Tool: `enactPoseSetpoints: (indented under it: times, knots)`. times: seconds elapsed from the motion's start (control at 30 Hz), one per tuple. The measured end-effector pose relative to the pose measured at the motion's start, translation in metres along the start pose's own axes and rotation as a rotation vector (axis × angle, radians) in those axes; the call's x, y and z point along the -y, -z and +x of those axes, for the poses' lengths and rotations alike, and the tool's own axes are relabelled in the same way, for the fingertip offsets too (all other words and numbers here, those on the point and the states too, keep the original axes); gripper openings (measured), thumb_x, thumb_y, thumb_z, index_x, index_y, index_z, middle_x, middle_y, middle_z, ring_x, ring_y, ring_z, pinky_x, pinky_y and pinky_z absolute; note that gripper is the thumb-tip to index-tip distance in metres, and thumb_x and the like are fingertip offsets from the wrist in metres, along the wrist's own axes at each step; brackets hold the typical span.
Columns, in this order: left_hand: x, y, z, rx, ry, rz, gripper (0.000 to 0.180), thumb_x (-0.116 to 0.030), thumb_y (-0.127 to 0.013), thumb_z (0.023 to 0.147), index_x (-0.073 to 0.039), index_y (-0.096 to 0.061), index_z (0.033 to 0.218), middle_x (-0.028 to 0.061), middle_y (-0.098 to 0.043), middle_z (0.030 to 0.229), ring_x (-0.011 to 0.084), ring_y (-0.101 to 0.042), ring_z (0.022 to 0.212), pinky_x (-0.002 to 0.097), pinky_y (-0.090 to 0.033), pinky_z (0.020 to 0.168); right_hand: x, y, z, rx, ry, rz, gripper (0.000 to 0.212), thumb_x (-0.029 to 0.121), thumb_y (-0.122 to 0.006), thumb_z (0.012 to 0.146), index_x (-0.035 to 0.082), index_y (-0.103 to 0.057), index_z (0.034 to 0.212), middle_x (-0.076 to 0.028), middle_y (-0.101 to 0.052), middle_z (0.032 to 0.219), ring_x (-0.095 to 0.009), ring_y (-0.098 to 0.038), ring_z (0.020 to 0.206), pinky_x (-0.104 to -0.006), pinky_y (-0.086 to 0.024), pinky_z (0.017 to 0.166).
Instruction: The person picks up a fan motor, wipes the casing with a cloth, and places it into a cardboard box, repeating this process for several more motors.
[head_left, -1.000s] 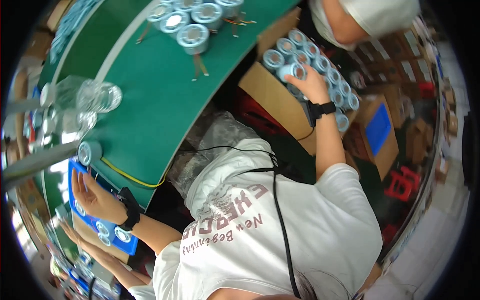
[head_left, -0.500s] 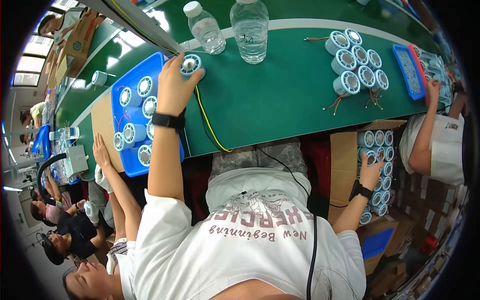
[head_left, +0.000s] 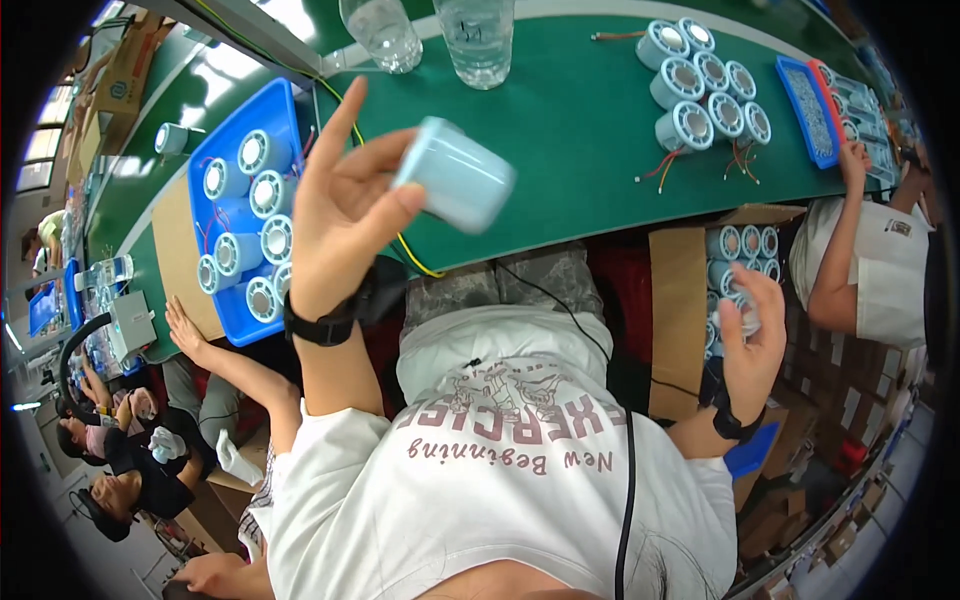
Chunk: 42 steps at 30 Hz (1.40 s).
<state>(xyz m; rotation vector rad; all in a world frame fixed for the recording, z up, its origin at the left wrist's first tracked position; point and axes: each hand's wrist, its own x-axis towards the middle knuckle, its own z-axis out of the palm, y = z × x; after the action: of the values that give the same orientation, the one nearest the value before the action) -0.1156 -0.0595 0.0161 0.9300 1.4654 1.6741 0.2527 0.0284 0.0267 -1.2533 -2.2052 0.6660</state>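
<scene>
My left hand [head_left: 345, 215] pinches a light-blue cylindrical motor housing [head_left: 457, 178] between thumb and fingers, tilted on its side above the green table [head_left: 560, 150]. The index finger points up, off the housing. Beside that hand, a blue tray [head_left: 238, 325] holds several similar housings [head_left: 271, 194] with round slotted ends and thin wires. My right hand [head_left: 752, 345] is raised at the cardboard box [head_left: 677, 320], thumb and fingers apart, with nothing plainly gripped. Rows of the same light-blue housings [head_left: 727, 242] stand in that box, partly hidden behind the hand.
Two clear plastic bottles [head_left: 478, 45] [head_left: 385, 38] stand at the back. A cluster of housings [head_left: 684, 126] with loose wires sits right of centre. A yellow cable [head_left: 408, 252] crosses the table. A co-worker's arm [head_left: 835, 260] is at right, another's hand [head_left: 187, 328] at left.
My left hand has picked up the housing from beside the tray and brought it nearer and rightward, tipping it over. My right hand has risen from the box and its fingers have spread.
</scene>
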Motion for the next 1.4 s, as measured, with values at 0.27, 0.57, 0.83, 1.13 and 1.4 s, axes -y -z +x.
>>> enactPoseSetpoints:
  times: [0.27,0.57,0.83,1.13,1.4]
  knots:
    - [0.015,-0.058,-0.026,0.471,0.204,-0.56,0.109,-0.02,-0.08,0.074,0.003,-0.004,0.149,0.0303,-0.057,0.121,0.0314,-0.06,0.111,0.0407,-0.044,0.099,0.074,-0.051,0.05,0.288,0.484,0.135,0.079,0.017,-0.085,0.06,0.004,-0.052,0.13,-0.014,-0.059,0.118,-0.028,-0.057,0.103,-0.0365,-0.042,0.092]
    - [0.029,-0.059,-0.041,0.438,-0.044,-0.295,0.112,-0.012,-0.092,0.057,-0.002,-0.024,0.146,0.0242,-0.05,0.131,0.0283,-0.054,0.119,0.0392,-0.045,0.1,0.071,-0.061,0.054,0.244,0.369,0.248,0.066,0.009,-0.083,0.054,0.008,-0.06,0.117,-0.007,-0.063,0.114,-0.026,-0.056,0.098,-0.0336,-0.043,0.085]
    - [0.029,-0.055,-0.04,0.423,-0.164,-0.195,0.078,-0.004,-0.084,0.066,-0.003,-0.045,0.134,0.0151,-0.044,0.138,0.0241,-0.049,0.124,0.0366,-0.044,0.103,0.063,-0.074,0.057,0.184,0.346,0.381,0.07,0.012,-0.085,0.052,0.007,-0.061,0.117,-0.008,-0.063,0.112,-0.024,-0.056,0.097,-0.0321,-0.044,0.082]
    - [0.044,-0.059,-0.031,0.477,-0.207,-0.079,0.069,-0.007,-0.082,0.07,-0.003,-0.047,0.13,0.0105,-0.053,0.133,0.0218,-0.056,0.117,0.0355,-0.047,0.099,0.075,-0.066,0.059,0.147,0.532,0.295,0.129,0.036,-0.095,0.043,0.0,-0.025,0.145,-0.01,-0.059,0.112,-0.02,-0.059,0.094,-0.0286,-0.048,0.08]
    - [0.035,-0.071,-0.035,0.538,0.037,-0.195,0.067,-0.007,-0.082,0.071,-0.005,-0.048,0.129,0.0114,-0.056,0.13,0.0203,-0.059,0.114,0.034,-0.047,0.098,0.091,-0.063,0.067,0.149,0.628,0.258,0.152,0.048,-0.093,0.034,-0.007,-0.007,0.148,-0.012,-0.062,0.106,-0.016,-0.058,0.089,-0.0254,-0.048,0.075]
